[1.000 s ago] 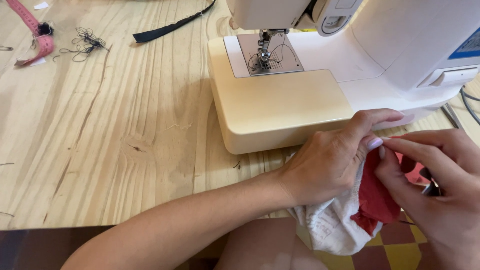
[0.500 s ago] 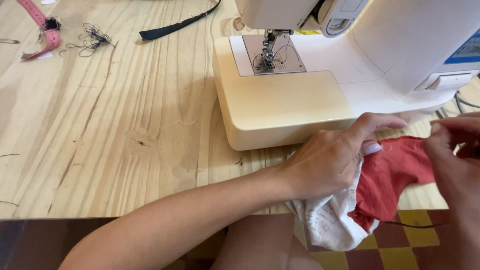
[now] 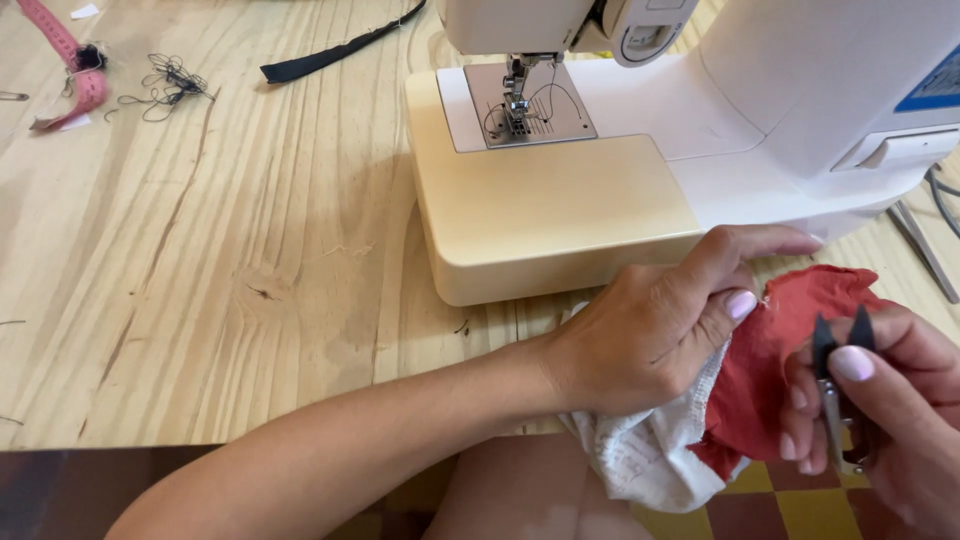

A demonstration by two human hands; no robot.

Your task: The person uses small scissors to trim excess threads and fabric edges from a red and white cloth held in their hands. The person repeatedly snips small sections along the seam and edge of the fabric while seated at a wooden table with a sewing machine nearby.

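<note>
The right hand [image 3: 890,410] has brought up thread snips [image 3: 838,385] (blades apart), gripping them; left hand [image 3: 650,335] pinches red cloth [image 3: 765,385].

Wide bare stretch of wooden table [image 3: 200,280] across the left and centre of the frame, open for passage. Only small clutter along the upper left edge: pink measuring tape [image 3: 70,70], tangle of dark thread [image 3: 165,82], black fabric strip [image 3: 340,45] just right of those. Upper right blocked by the sewing machine [image 3: 700,130], cream base reaching down to mid-frame, needle and presser foot [image 3: 517,95] standing over the plate. Lower right crowded: left hand [image 3: 650,335] bunched on red and white cloth [image 3: 740,400] at the table edge, right hand [image 3: 890,420] with thread snips [image 3: 838,385] just beside it. Narrow gap only between machine base and left hand.
</note>
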